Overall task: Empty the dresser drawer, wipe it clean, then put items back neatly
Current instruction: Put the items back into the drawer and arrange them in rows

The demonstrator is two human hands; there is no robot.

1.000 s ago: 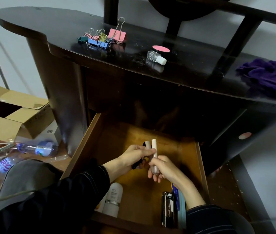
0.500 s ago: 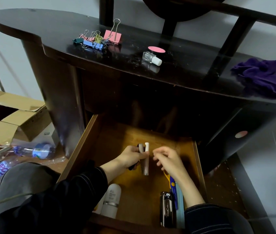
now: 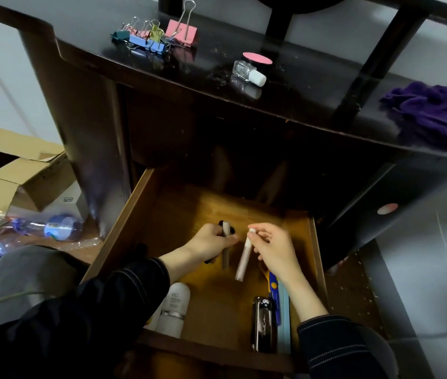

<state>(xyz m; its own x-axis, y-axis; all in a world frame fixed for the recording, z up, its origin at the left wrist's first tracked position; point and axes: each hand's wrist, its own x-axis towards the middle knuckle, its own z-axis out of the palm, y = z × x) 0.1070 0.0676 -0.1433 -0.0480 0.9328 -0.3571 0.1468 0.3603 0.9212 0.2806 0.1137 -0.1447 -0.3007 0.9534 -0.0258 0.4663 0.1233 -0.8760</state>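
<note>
1. The clips (image 3: 156, 36) lie at the back left of the tabletop (image 3: 293, 105). They are small, hard and light.
2. The white bottle (image 3: 174, 310) lies in the near left corner of the drawer (image 3: 124, 222). It looks smooth and may slip, so hold it round the middle.
3. The left hand (image 3: 211, 246) has its grip closed round a few thin sticks (image 3: 226, 228), one pale and some black. They are light but could slide out of the bunch.
4. The right hand (image 3: 271, 247) has its grip pinching the top end of a pale pink tube (image 3: 243, 265) over the middle of the drawer. It looks light and stiff. The cap might pull off, so holding the body is safer.
5. A shiny black case (image 3: 262, 324) and some flat blue things (image 3: 285, 310) lie by the right wall, near the front. Lift them by their sides.
6. The purple cloth (image 3: 430, 113) sits at the right edge of the tabletop. It is soft, good for wiping.
</note>
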